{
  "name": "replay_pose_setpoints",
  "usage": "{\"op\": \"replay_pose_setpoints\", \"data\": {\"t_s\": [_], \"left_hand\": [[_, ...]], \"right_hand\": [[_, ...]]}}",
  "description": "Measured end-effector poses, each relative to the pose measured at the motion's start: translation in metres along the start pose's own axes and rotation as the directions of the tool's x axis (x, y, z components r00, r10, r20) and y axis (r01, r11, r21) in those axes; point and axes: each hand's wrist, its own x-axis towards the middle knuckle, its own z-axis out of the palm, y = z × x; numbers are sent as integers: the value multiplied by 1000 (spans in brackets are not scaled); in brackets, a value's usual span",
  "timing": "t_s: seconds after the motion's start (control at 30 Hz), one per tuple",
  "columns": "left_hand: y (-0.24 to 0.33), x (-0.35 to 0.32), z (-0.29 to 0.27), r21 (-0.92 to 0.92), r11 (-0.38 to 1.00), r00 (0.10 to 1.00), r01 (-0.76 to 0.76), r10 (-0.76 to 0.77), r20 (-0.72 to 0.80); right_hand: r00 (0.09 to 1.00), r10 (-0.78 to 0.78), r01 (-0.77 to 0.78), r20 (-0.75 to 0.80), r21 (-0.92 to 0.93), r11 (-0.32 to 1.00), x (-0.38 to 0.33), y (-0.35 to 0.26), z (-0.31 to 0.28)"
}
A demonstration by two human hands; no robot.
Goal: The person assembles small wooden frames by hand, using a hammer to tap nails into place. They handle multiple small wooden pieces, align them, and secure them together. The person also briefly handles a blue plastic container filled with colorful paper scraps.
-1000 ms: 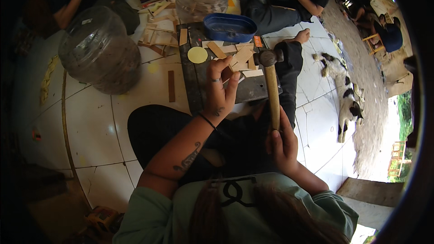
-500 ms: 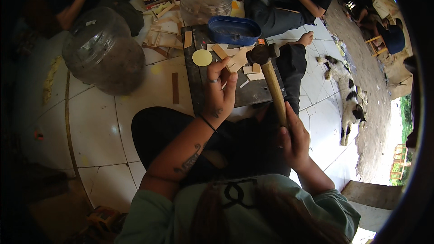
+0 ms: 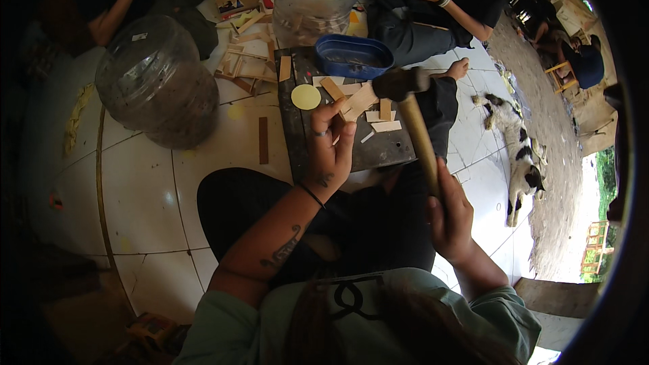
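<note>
In my right hand [image 3: 449, 220] is a hammer [image 3: 422, 136], gripped low on its wooden handle. Its dark head is raised over the right side of a low black table [image 3: 378, 155]. My left hand [image 3: 330, 138] pinches a small assembly of thin wooden pieces [image 3: 358, 101] between thumb and fingers, above the table's middle. Whether a nail is in it is too small to tell. Close to the left fingers lies a round pale yellow disc [image 3: 306, 97]. Several light wooden strips [image 3: 387, 126] are scattered on the tabletop beyond and right of that hand.
A blue oval tub [image 3: 355, 57] stands on the table's far side. Two large clear plastic containers [image 3: 159, 88] stand on the tiled floor, left and far. Wooden frames [image 3: 243, 64] lie left of the table. Co-workers sit opposite; a black-and-white cat [image 3: 519, 142] lies at right.
The hammer has shifted slightly to the right and tilted with my right hand. My left hand keeps its pinch on the wooden pieces. A co-worker's hand at the far side has risen into clearer view.
</note>
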Motion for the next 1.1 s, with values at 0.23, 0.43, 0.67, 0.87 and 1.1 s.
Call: {"op": "replay_pose_setpoints", "data": {"t_s": [0.23,0.43,0.67,0.87,1.1], "left_hand": [[1,-2,-3,-13,999,999,38,-37,36],[3,-5,-6,-19,1000,997,21,-20,72],[6,-5,-11,-4,999,989,36,-35,144],[4,-8,-9,-52,998,981,31,-20,191],[4,-9,-8,-132,988,975,83,-53,214]], "right_hand": [[992,129,-129,11,-3,992,2,4,-5],[985,163,-171,-56,-214,962,15,49,9],[958,286,-236,34,-475,848,22,81,49],[970,-241,242,34,-242,940,79,54,15],[797,-532,498,286,189,846,143,45,16]]}}
